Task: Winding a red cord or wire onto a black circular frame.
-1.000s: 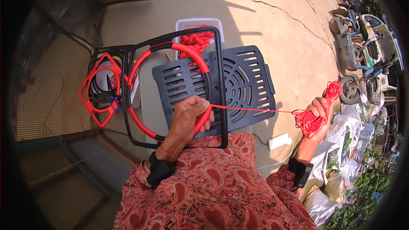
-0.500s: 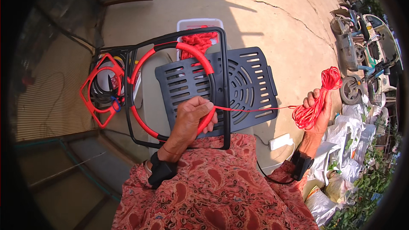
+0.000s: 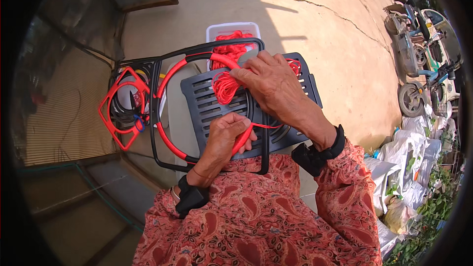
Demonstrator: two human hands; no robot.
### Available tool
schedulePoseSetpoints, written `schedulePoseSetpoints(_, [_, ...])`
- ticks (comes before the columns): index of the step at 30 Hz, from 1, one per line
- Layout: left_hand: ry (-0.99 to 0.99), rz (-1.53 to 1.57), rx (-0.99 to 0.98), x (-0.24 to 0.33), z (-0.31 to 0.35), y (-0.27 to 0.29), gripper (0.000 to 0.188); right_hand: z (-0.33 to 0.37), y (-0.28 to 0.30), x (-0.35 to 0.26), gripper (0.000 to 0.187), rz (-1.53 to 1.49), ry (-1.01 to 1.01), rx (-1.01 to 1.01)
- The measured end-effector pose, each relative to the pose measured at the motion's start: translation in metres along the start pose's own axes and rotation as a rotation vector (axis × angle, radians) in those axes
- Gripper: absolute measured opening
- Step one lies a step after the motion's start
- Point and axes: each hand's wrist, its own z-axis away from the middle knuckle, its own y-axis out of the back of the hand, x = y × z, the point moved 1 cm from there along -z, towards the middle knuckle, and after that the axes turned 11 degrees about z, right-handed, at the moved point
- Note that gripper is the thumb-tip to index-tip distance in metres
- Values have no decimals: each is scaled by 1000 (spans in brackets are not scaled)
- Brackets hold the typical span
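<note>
A round black ring, wound with red cord [image 3: 170, 144] over much of its length, sits inside a black tubular frame [image 3: 265, 155]. My left hand [image 3: 224, 135] is closed in a pinch on the ring's lower right, where a red strand leaves the winding. Above it my right hand [image 3: 276, 86] grips a bundle of red cord [image 3: 225, 87] across the ring's right side. Loops of the bundle hang inside the ring, and others show past the frame's right bar; its middle is hidden by the hand. A dark slotted plastic panel [image 3: 189, 91] lies beneath.
Behind the frame stands a white tub [image 3: 212, 32] holding more red cord. A red angular frame [image 3: 109, 127] with black pieces is at left, near a ribbed panel [image 3: 64, 108]. White sacks [image 3: 394, 157] and a parked two-wheeler [image 3: 411, 98] stand at right.
My right hand has swung in from the far right to the ring, bringing the cord bundle with it. The strand stretched between the hands has become short. My left hand keeps its pinch.
</note>
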Motion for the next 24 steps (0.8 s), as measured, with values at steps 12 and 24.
schedulePoseSetpoints(12, [-131, 26, 107, -5, -1, -6, 27, -7, -38, -18, 12, 99, 312, -391])
schedulePoseSetpoints(24, [-101, 55, 95, -6, -4, -5, 37, -9, -46, -8, 59, -50, 310, -352])
